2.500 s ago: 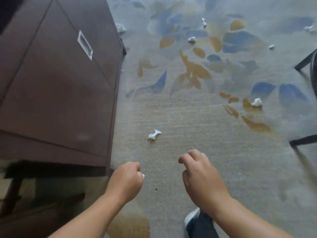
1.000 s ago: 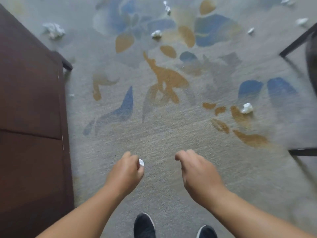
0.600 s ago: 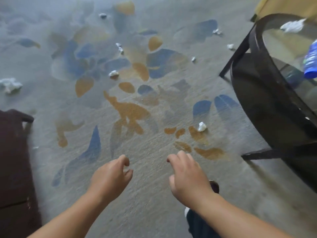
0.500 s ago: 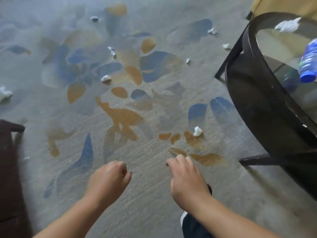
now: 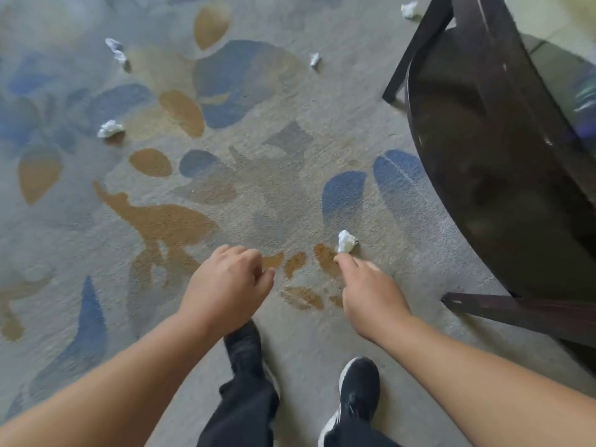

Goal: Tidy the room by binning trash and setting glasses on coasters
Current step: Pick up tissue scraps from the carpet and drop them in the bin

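A crumpled white paper ball (image 5: 346,241) lies on the patterned carpet (image 5: 225,195) just left of the dark table. My right hand (image 5: 367,285) stretches toward it with loose fingers; the fingertips are just short of the ball and hold nothing. My left hand (image 5: 225,285) hovers beside it, curled into a loose fist. The small white paper scrap seen in that fist earlier is hidden now. More paper balls lie farther off at the left (image 5: 110,129), upper left (image 5: 116,51), top middle (image 5: 314,59) and top right (image 5: 409,9).
A dark round glass-topped table (image 5: 483,124) fills the right side, with its low leg bar (image 5: 516,311) running along the floor near my right arm. A blurred blue bottle (image 5: 585,91) shows through the glass. My black shoes (image 5: 358,385) stand below my hands.
I have turned right and stepped away from the brown cabinet toward the table. The paper ball by the table is now right at my right fingertips. My left fist stays curled.
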`<action>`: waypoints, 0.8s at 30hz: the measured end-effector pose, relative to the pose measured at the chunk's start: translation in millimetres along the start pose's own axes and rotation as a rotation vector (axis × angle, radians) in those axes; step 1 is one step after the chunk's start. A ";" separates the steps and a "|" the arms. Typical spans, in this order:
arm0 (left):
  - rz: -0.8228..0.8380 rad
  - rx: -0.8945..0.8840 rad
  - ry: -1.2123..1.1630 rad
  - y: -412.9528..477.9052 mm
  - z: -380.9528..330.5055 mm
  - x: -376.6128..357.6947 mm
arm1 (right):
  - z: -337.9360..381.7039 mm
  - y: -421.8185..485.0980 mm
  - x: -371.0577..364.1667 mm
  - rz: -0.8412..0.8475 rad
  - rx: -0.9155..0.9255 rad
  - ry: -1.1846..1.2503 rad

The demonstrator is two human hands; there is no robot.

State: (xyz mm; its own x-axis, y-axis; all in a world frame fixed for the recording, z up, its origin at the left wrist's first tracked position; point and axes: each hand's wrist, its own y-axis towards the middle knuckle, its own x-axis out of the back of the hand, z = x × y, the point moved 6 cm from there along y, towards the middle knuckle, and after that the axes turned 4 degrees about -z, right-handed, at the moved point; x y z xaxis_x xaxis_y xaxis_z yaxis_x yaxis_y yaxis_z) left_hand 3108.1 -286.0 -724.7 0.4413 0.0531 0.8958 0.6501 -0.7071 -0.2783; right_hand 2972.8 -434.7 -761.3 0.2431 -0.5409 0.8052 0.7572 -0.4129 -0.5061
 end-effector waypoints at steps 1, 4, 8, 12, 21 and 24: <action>0.013 -0.028 0.000 16.1 3.7 -13.4 | -10.9 17.3 -14.6 0.017 -0.018 0.008; 0.076 -0.084 0.015 65.0 24.1 -53.1 | -42.6 75.8 -58.0 0.078 -0.072 -0.024; 0.061 -0.128 0.042 119.1 54.7 -99.0 | -88.4 151.4 -115.8 0.057 -0.204 0.010; 0.060 -0.171 0.065 153.5 78.0 -143.9 | -119.1 198.0 -170.2 0.107 -0.249 0.009; 0.096 -0.214 0.067 190.0 89.8 -178.6 | -130.4 219.6 -196.3 -0.004 -0.161 -0.219; 0.102 -0.219 0.074 193.5 88.7 -161.8 | -114.6 227.5 -165.1 -0.044 -0.145 -0.174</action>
State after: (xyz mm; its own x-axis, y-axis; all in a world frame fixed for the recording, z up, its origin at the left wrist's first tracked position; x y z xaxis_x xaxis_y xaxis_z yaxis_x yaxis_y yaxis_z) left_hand 3217.4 -368.9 -954.2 0.4459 -0.0727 0.8921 0.4515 -0.8423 -0.2943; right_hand 3035.5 -523.2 -1044.8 0.3224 -0.3904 0.8623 0.6774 -0.5412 -0.4983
